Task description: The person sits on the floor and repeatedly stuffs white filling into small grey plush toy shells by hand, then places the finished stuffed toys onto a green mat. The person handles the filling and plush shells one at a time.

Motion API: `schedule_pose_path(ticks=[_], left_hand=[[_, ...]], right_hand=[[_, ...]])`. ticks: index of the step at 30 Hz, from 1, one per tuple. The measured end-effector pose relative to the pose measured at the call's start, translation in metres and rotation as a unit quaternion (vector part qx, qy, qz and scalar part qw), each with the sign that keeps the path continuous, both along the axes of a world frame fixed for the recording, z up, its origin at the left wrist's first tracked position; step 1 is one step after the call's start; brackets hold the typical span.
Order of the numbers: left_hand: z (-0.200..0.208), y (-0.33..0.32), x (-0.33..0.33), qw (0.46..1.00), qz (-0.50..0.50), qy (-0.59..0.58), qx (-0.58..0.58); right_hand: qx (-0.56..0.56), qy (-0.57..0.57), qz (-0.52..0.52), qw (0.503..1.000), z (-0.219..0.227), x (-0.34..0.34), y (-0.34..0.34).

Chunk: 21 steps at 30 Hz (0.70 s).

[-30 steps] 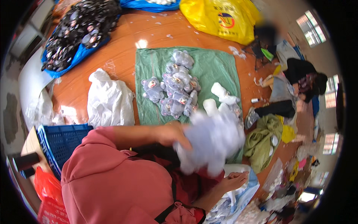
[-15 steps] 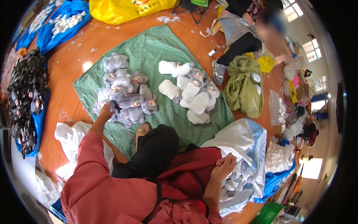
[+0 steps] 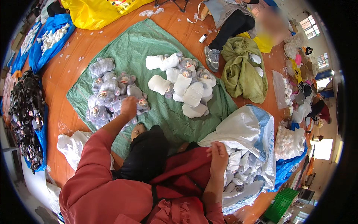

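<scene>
My left hand (image 3: pixel 129 107) is over the front right of a heap of grey plush toys (image 3: pixel 107 91) with small pale faces. Its fingers are blurred, and whether they grip a toy does not show. My right hand (image 3: pixel 219 156) is raised beside my lap, near the mouth of a large white woven sack (image 3: pixel 238 127). Its fingers are loosely bent and a little apart, with nothing visible in them. Inside the sack lie many grey and white plush pieces (image 3: pixel 238 168). To the right of the first heap, a second one holds plush toys with white stuffed bodies (image 3: pixel 181 84).
Both heaps lie on a green tarp (image 3: pixel 140 43) on an orange floor. At left, black pieces (image 3: pixel 26 104) fill a blue sheet. An olive sack (image 3: pixel 242 67) lies near another person's shoe (image 3: pixel 212 59). A yellow bag (image 3: pixel 100 13) stands at the back, a green crate (image 3: pixel 281 203) at lower right.
My left hand has moved from the left edge of the grey heap to its front right. The fingers of my right hand have loosened. The whole view has shifted slightly.
</scene>
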<state>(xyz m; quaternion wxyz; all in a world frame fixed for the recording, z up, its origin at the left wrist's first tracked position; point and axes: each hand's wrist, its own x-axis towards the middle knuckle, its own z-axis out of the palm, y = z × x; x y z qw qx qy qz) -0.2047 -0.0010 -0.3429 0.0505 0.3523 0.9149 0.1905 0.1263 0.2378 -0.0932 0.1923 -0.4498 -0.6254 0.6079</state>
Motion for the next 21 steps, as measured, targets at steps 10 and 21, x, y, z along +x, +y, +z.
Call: schedule_pose_path(ticks=[10, 21], left_hand=[[-0.04, 0.144, -0.022, 0.935, -0.189, 0.001, -0.3], [-0.063, 0.204, -0.052, 0.909, -0.152, -0.052, -0.384]], right_hand=[[-0.043, -0.055, 0.085, 0.994, 0.007, 0.022, 0.016], [-0.057, -0.081, 0.043, 0.994, 0.004, 0.033, 0.03]])
